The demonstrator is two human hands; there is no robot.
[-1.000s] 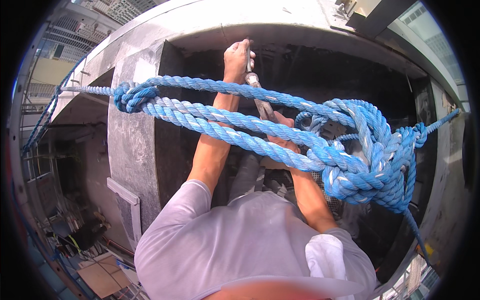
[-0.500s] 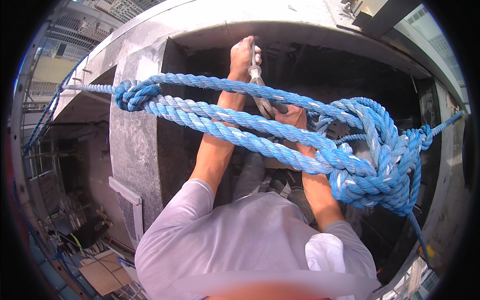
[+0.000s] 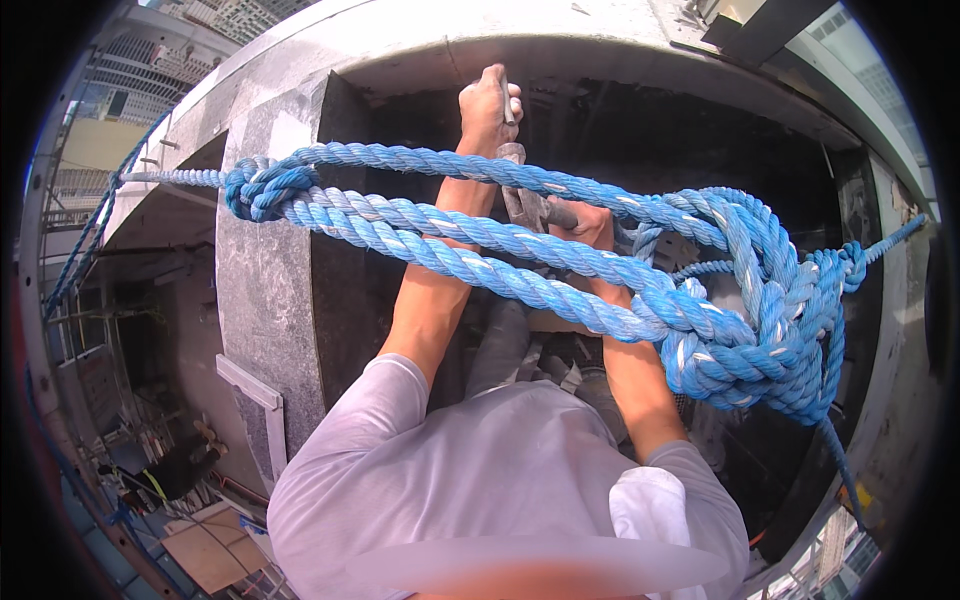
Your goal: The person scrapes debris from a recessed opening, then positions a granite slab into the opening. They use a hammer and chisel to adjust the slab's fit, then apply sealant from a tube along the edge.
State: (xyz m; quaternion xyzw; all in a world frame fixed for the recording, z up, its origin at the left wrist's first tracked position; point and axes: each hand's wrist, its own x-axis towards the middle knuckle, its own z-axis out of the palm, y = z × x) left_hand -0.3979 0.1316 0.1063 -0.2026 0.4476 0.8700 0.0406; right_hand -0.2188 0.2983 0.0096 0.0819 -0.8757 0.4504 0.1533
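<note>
My left hand (image 3: 488, 108) is wrapped round a chisel (image 3: 509, 110), a narrow grey metal bar, just below the concrete beam's edge. Most of the chisel is hidden by the fingers. Closer to me, my right hand (image 3: 588, 224) grips the handle of a hammer (image 3: 514, 200), partly covered by a blue rope. The hammer head lies just short of the chisel's near end, with a small gap showing between them. Thick blue ropes (image 3: 480, 222) cross over both forearms from a knot (image 3: 262, 190) at left to a large knotted bundle (image 3: 765, 335) at right.
A pale concrete beam (image 3: 560, 52) runs across the far side. At left stands a rough grey column (image 3: 268, 290). Below left are planks, a brown board (image 3: 215, 548) and scaffolding. A dark recess (image 3: 690, 140) lies beyond the ropes. White cloth (image 3: 652, 505) rests at my right shoulder.
The hammer head has turned a little and drawn off from the chisel's end, where it appeared to meet it before. Both hands keep their grips, and the left has shifted only slightly.
</note>
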